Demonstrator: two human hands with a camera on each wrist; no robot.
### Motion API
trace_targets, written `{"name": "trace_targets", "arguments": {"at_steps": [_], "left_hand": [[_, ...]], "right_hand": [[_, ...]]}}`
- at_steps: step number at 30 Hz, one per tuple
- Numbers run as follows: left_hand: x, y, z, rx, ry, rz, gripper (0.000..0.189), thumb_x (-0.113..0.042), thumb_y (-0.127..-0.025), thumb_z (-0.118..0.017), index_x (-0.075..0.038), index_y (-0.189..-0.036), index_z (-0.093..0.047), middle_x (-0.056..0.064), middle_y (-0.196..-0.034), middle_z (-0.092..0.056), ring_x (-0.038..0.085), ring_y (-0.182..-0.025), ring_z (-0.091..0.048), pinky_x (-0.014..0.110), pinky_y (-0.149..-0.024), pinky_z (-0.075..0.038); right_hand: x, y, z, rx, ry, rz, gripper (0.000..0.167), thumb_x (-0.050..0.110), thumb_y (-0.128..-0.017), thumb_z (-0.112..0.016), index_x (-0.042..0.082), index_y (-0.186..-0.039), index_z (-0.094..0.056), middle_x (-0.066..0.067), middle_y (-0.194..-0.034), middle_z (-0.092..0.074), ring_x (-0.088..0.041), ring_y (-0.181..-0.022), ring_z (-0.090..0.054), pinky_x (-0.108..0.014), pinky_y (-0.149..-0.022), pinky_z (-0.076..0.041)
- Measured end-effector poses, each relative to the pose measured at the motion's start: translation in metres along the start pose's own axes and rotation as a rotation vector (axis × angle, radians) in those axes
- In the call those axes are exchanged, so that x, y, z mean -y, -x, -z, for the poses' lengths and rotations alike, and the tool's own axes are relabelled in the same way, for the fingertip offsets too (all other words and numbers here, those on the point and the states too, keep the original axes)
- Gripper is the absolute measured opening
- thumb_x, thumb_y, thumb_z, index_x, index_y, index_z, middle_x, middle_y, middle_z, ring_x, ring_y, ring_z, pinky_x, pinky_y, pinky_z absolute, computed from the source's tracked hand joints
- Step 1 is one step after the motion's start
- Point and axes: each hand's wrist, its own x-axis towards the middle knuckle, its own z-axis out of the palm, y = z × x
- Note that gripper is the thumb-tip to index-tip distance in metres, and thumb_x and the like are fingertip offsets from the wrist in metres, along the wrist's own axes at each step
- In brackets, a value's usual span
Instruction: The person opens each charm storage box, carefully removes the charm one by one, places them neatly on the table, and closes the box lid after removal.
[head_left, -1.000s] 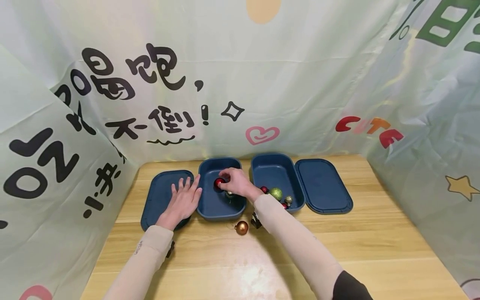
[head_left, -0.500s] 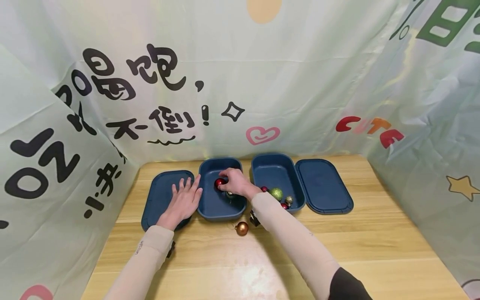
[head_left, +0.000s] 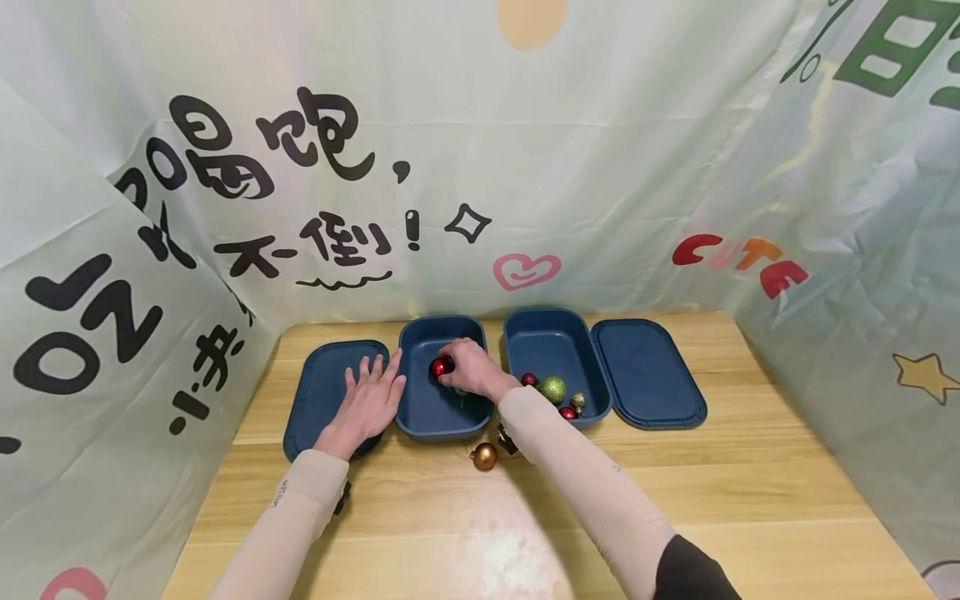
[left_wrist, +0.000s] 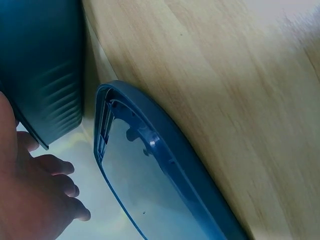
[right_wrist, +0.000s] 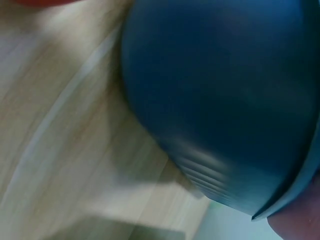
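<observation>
In the head view, my right hand (head_left: 474, 368) reaches into the left blue box (head_left: 427, 425), fingers curled, with a shiny red Christmas ball (head_left: 440, 367) at the thumb and fingertips. A greenish ball (head_left: 461, 392) lies partly hidden beneath that hand. My left hand (head_left: 366, 400) stretches over the left blue lid (head_left: 318, 392), fingers spread and fairly straight, its inner side at the box's left rim. The left wrist view shows the left fingers (left_wrist: 62, 185) near the box wall (left_wrist: 55, 75). In the right wrist view the box (right_wrist: 215, 100) blocks most of the hand and the held ball.
A second blue box (head_left: 555, 333) holds a green glitter ball (head_left: 552, 388) and several small red and gold ones. Its lid (head_left: 648, 375) lies to the right. A copper ball (head_left: 484, 456) sits on the wooden table (head_left: 420, 525) in front. Printed cloth (head_left: 600, 167) hangs behind.
My right fingers have drawn slightly back to the right around the red ball, so more of it shows. The left hand stays where it was.
</observation>
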Motion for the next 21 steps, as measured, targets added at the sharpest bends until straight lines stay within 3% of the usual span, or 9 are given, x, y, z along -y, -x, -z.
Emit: {"name": "trace_targets", "arguments": {"at_steps": [14, 21], "left_hand": [[-0.001, -0.001, 0.002, 0.009, -0.027, 0.002, 0.061, -0.042, -0.117, -0.024, -0.016, -0.172, -0.015, 0.035, -0.168, -0.026, 0.060, -0.157, -0.013, 0.080, -0.122, -0.005], [-0.002, 0.000, 0.003, 0.013, -0.038, 0.002, 0.061, -0.041, -0.117, -0.025, -0.016, -0.171, -0.015, 0.034, -0.168, -0.026, 0.059, -0.157, -0.014, 0.080, -0.122, -0.006]], "right_hand": [[-0.001, 0.006, 0.005, -0.048, -0.082, 0.034, 0.046, 0.027, -0.094, -0.082, 0.004, -0.133, -0.072, -0.016, -0.134, -0.070, -0.033, -0.128, -0.063, -0.046, -0.111, -0.051], [0.000, 0.021, 0.015, -0.114, -0.171, 0.041, 0.045, 0.026, -0.093, -0.082, 0.005, -0.131, -0.072, -0.013, -0.125, -0.071, -0.030, -0.112, -0.067, -0.042, -0.097, -0.058]]}}
